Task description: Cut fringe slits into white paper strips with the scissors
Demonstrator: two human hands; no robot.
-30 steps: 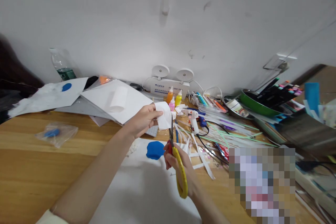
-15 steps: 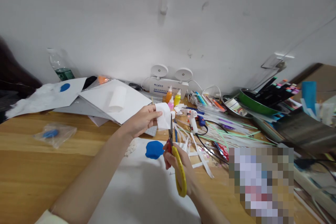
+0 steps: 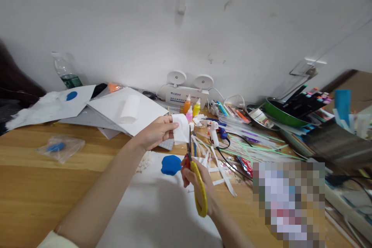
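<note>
My left hand (image 3: 158, 131) pinches a small white piece of paper (image 3: 181, 133), thumb in front and fingers behind, held above the table. In my right hand (image 3: 200, 178) is a pair of scissors (image 3: 200, 197) with yellow handles, its blades pointing up along the paper's right edge. Whether the blades touch the paper I cannot tell. Below my hands a flat blue blob of clay (image 3: 171, 165) lies on a large white sheet (image 3: 157, 209). Small whitish crumbs (image 3: 144, 164) sit on the sheet's left corner.
Beyond my hands stand orange, pink and yellow squeeze bottles (image 3: 196, 107). A white glue gun (image 3: 214, 133) and paper strips (image 3: 222, 172) lie to the right. White sheets (image 3: 151, 106) with a paper roll (image 3: 130, 109) are at the back left, near a plastic bag (image 3: 62, 149).
Almost nothing differs. Both hands keep their places, with the paper and the scissors held as before.
</note>
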